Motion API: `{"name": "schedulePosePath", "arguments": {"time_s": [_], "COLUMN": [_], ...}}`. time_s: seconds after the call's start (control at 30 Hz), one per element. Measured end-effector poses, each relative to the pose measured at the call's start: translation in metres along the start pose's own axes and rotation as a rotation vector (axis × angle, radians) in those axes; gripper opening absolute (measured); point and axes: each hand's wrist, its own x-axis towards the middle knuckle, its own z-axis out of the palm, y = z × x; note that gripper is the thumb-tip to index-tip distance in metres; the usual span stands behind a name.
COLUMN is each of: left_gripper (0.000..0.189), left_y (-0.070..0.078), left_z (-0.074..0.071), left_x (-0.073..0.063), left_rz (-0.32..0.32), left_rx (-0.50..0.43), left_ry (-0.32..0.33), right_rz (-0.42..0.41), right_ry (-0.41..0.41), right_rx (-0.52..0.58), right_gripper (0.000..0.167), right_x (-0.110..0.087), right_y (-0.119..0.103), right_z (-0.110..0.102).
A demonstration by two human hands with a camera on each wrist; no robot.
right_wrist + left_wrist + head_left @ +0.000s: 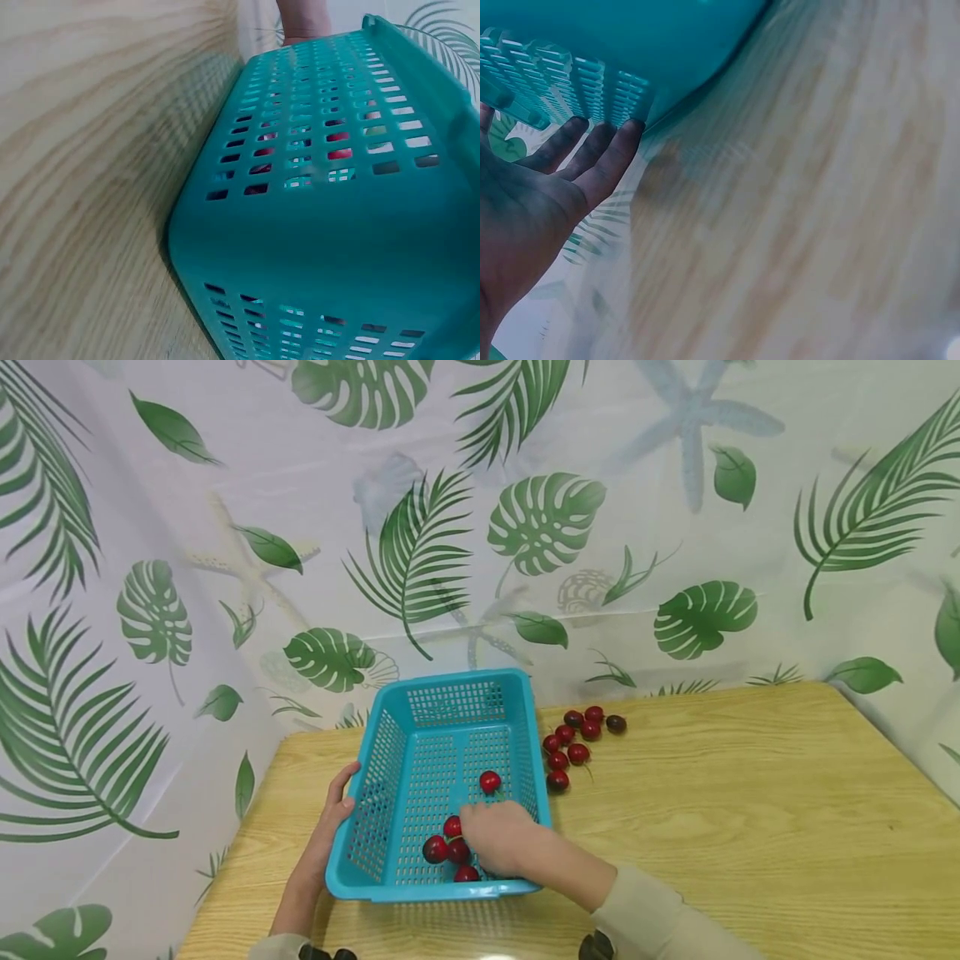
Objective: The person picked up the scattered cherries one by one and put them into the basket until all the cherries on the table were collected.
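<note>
A blue plastic basket [438,892] with slotted walls stands on the wooden table. My left hand [327,827] is at the outside of its left wall; in the left wrist view the extended fingertips of this hand [577,176] rest against the slots. Over the front right wall my right hand [501,837] reaches in, fingers bent downward among several dark red cherries [435,849]. One cherry [453,827] lies right at its fingers. Farther back in the basket sits another cherry [490,782]. The right fingertips are hidden; I cannot tell whether they grip a cherry.
Several loose cherries [577,753] lie on the table [720,802] along the basket's right side. Behind the table hangs a white cloth [637,543] printed with green leaves. Through the slots in the right wrist view, red cherries [339,154] show.
</note>
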Motion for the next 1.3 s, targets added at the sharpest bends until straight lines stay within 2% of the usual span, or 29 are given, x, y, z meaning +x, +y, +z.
{"name": "schedulePosePath", "arguments": {"time_s": [0.17,0.37,0.63,0.8,1.0,1.3], "left_gripper": [0.058,0.059,0.059,0.06,0.06,0.058], "left_y": [-0.0003,-0.0007,-0.0016,-0.0029,-0.0013,-0.0005], "left_z": [0.003,0.004,0.0023,0.0024,0.0039,0.004], "left_x": [0.006,0.0068,0.0076,0.0078,0.0068,0.006], "left_rz": [0.082,0.074,0.077,0.076,0.067,0.079], "left_rx": [-0.044,-0.043,-0.055,-0.057,-0.063,-0.047], "left_ry": [-0.01,-0.009,-0.021,-0.02,-0.015,-0.018], "right_rz": [-0.037,-0.1,-0.081,-0.075,-0.098,-0.115], "right_ry": [-0.039,-0.085,-0.118,-0.106,-0.076,-0.023], "right_rx": [-0.001,-0.044,-0.032,0.035,0.056,0.133], "right_gripper": [0.006,0.011,0.013,0.012,0.018,0.014], "right_x": [-0.0023,-0.0036,-0.0028,-0.003,-0.0034,-0.0023], "right_y": [-0.0006,-0.0005,-0.0015,-0.0013,-0.0003,0.0015], "right_z": [-0.0003,0.0006,0.001,0.0013,0.0017,-0.0005]}}
